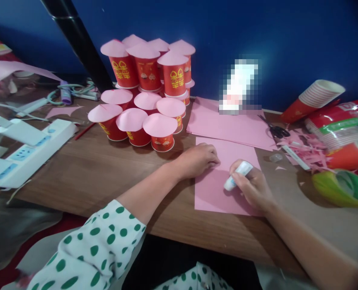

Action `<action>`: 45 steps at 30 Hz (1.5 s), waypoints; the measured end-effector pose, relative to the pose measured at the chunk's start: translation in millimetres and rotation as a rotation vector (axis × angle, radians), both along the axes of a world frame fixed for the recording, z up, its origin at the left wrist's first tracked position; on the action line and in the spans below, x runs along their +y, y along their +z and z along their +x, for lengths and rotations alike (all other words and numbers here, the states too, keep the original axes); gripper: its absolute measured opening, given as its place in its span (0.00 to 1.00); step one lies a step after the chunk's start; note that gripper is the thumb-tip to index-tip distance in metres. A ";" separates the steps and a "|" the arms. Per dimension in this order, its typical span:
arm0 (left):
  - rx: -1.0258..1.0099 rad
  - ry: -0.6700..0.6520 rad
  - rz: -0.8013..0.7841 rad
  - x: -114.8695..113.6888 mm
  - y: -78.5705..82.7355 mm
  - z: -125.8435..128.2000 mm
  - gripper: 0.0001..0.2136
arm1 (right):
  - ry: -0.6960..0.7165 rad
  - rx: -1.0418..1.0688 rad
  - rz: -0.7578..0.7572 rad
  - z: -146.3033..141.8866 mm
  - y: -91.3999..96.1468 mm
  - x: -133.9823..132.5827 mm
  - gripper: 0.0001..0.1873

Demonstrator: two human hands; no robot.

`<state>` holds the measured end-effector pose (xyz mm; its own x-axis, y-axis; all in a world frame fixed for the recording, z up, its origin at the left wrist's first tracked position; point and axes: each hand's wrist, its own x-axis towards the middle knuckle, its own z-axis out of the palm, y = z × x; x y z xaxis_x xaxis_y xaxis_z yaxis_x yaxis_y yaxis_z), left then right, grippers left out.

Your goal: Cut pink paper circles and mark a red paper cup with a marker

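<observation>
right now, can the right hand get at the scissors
Probably yes: the scissors lie just beyond the right hand with only flat pink paper and bare table between, though that hand is full with a glue stick.

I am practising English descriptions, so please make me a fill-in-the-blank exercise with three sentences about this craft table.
1. The right hand holds a white glue stick on a ____ sheet of paper.
2. The cups stacked behind the left hand are ____ with pink paper tops.
3. Black-handled ____ lie right of the pink paper pile.
Missing words: pink; red; scissors.
</observation>
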<state>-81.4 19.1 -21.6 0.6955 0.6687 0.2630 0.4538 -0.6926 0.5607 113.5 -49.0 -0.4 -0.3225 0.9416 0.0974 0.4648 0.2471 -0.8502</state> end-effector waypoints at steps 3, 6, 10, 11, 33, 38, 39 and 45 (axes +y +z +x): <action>-0.016 -0.005 -0.002 1.1 -2.7 -0.7 0.08 | -0.043 -0.021 0.056 -2.0 -0.5 2.4 0.07; 0.002 -0.003 0.004 1.3 -2.3 -0.3 0.09 | -0.053 -0.078 0.089 -6.2 -0.6 2.4 0.08; 0.026 -0.009 0.009 0.4 1.3 1.0 0.09 | -0.005 -0.159 0.116 -9.7 -0.7 0.4 0.07; 0.026 -0.008 0.007 0.2 2.2 1.2 0.09 | 0.010 -0.180 0.135 -10.0 -0.8 0.0 0.07; -0.008 -0.004 -0.004 0.0 1.9 0.5 0.09 | -0.218 0.036 0.204 4.1 -10.8 0.2 0.12; -0.014 -0.002 -0.012 -0.4 3.2 0.3 0.10 | -0.239 0.072 0.187 5.8 -10.3 -2.3 0.13; -0.010 -0.005 -0.013 -0.2 3.2 0.2 0.10 | -0.215 0.039 0.191 4.4 -8.4 -2.3 0.13; 0.003 -0.018 -0.001 0.2 3.1 0.8 0.10 | -0.020 -0.157 0.185 -7.5 0.5 -3.8 0.08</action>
